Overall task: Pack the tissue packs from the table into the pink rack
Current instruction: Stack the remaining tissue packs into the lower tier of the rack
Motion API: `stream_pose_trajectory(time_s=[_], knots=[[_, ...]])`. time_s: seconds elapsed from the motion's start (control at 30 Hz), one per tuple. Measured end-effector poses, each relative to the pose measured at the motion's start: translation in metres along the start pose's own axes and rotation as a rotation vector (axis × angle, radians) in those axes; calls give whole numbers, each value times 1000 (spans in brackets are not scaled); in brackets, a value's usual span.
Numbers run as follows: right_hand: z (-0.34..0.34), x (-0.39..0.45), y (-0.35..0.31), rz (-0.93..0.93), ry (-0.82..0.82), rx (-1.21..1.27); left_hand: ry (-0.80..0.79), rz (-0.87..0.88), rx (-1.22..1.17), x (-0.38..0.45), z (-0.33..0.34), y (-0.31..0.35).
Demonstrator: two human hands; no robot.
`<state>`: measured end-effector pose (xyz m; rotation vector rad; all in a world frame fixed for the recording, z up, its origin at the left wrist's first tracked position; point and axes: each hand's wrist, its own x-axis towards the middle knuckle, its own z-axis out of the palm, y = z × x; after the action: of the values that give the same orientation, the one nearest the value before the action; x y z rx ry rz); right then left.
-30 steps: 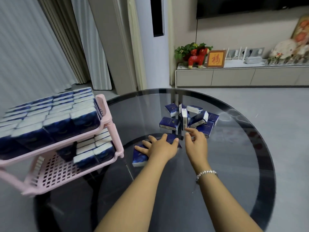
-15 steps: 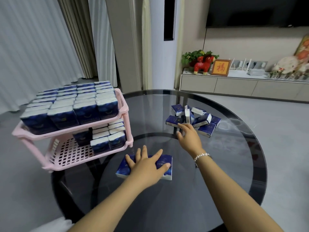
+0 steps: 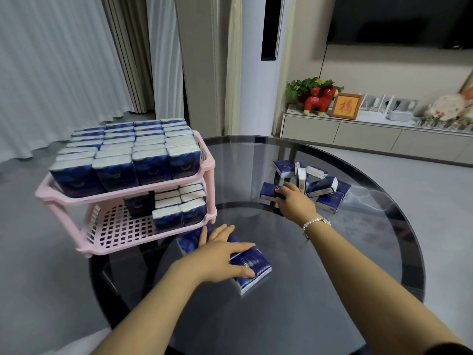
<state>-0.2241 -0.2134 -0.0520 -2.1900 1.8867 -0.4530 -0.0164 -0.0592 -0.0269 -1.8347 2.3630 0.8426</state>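
A pink two-shelf rack [image 3: 76, 198] stands at the table's left edge. Its top shelf is full of upright blue tissue packs [image 3: 133, 152]; the lower shelf holds several packs [image 3: 179, 208] at its right end. My left hand [image 3: 217, 254] lies flat over a row of blue packs [image 3: 253, 265] lying on the glass just in front of the rack. My right hand [image 3: 294, 201] reaches to a loose pile of packs [image 3: 322, 187] farther back, its fingers closed on the nearest pack [image 3: 267, 190].
The round dark glass table [image 3: 358, 265] has a thick black rim. Behind it stands a low cabinet [image 3: 371, 134] with a red figurine, plant and frame. Curtains hang at the left, and grey floor surrounds the rack's left side.
My left hand has slid the row of packs toward me and the rack's front. My right hand has reached farther into the pile and closed on its nearest pack. The view has tilted.
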Motion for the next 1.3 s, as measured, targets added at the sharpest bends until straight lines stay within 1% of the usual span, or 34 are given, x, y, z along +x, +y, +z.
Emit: stream_pose_trajectory(time_s=[0.1,0.23,0.33,0.4,0.5,0.57,0.67,0.8,0.87,0.97,1.03,1.13,1.2,1.3], knots=[[-5,-11,1,-25,-25,88,-55,46,24,-8,-6,-1],[-10,-32,-4,-20,-42,200,-78,73,-16,-20,-9,-3],[-12,-55,-10,19,-113,283,-33,71,-27,-28,-7,-6],[-14,-69,-14,36,-173,279,6,68,-22,-33,-4,-7],[-16,-90,-20,37,-205,342,60,62,-13,-41,-1,-4],[-14,-103,-24,30,-173,419,113,77,-19,-48,3,-2],[-12,-124,-29,12,-69,541,170,122,-18,-55,9,-1],[-20,-146,-36,24,-31,732,215,160,-35,-60,15,-7],[-24,-157,-39,46,10,792,246,158,-152,-62,16,-11],[-30,-171,-46,76,95,893,339,159,-320,-63,14,-16],[-34,-177,-51,62,119,973,399,143,-492,-62,10,-17],[-41,-182,-59,-17,81,1048,466,90,-833,-65,3,-15],[-45,-184,-64,-72,22,1037,517,41,-962,-65,-2,-17],[-44,-185,-72,-139,-56,1020,521,18,-1113,-64,-5,-19]])
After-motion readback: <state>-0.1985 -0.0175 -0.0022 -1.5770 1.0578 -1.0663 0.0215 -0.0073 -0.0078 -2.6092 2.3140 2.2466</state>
